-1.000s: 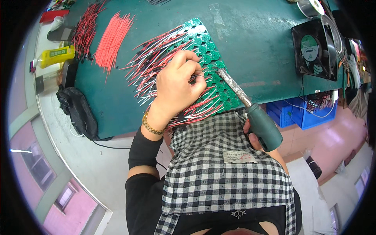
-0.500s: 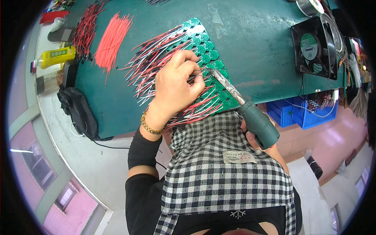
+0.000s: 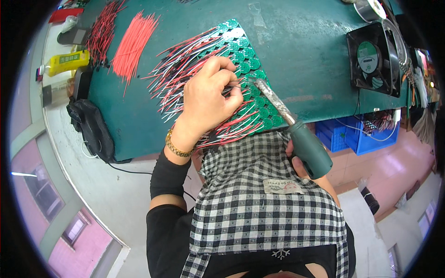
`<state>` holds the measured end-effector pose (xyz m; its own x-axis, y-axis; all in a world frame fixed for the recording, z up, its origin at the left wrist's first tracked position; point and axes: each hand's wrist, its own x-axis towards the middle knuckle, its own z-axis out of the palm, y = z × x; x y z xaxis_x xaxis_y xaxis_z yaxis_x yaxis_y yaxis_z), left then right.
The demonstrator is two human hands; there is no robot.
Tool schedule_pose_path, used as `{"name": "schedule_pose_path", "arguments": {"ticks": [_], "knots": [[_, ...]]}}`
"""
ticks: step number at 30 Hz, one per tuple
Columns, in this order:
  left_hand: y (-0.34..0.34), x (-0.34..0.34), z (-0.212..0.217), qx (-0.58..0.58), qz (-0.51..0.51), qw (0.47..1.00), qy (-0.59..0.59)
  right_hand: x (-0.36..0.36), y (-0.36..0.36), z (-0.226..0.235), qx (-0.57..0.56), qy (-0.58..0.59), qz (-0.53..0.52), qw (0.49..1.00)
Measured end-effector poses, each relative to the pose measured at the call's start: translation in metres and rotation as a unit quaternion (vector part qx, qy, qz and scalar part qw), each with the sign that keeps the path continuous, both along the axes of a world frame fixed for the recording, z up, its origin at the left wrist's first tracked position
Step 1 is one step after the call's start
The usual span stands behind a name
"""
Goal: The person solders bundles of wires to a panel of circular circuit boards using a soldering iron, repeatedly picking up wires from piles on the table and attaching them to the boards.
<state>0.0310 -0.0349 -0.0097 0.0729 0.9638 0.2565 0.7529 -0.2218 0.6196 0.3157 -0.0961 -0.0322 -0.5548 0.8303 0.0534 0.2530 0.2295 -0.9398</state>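
Note:
My left hand (image 3: 208, 99) rests on a panel of small round green circuit boards (image 3: 252, 88) and pinches thin wire between thumb and fingers near the panel's middle. Red, white and black wires (image 3: 181, 69) fan out from the boards to the left. My right hand (image 3: 296, 160), mostly hidden behind a checked apron, grips a soldering iron by its green handle (image 3: 310, 148). The iron's metal tip (image 3: 259, 84) touches the boards just beside my left fingertips.
The boards lie on a green table mat (image 3: 301, 46). A bundle of red wires (image 3: 132, 44) and a darker bundle (image 3: 102, 32) lie at far left, near a yellow bottle (image 3: 67, 62). A black fan (image 3: 371, 60) stands at right. Blue crates (image 3: 347, 136) sit below the table.
The iron's tip has slid up and left along the boards toward my left fingers. My left hand has barely shifted.

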Motion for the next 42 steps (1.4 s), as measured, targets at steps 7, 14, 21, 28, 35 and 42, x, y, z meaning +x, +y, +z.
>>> {"name": "schedule_pose_path", "arguments": {"ticks": [7,14,21,28,35,42], "knots": [[0.000,0.001,0.000,-0.010,0.001,1.000,0.005,0.002,-0.004,0.006,-0.069,-0.029,-0.035,0.997],[0.001,0.002,0.001,-0.014,0.012,1.000,0.005,0.002,-0.001,0.006,-0.060,-0.039,-0.027,0.997],[0.000,0.001,0.002,-0.013,0.018,1.000,0.008,0.003,-0.007,0.003,-0.083,-0.006,-0.046,0.995],[-0.003,-0.005,0.002,-0.008,0.000,1.000,0.020,0.005,-0.011,-0.003,-0.074,0.007,-0.046,0.996],[-0.007,-0.010,0.015,0.061,-0.008,0.992,0.113,0.001,-0.011,0.004,-0.170,0.077,-0.089,0.978],[-0.032,0.005,0.020,-0.001,-0.003,1.000,0.005,0.006,-0.014,-0.001,-0.163,0.090,-0.087,0.979]]}}
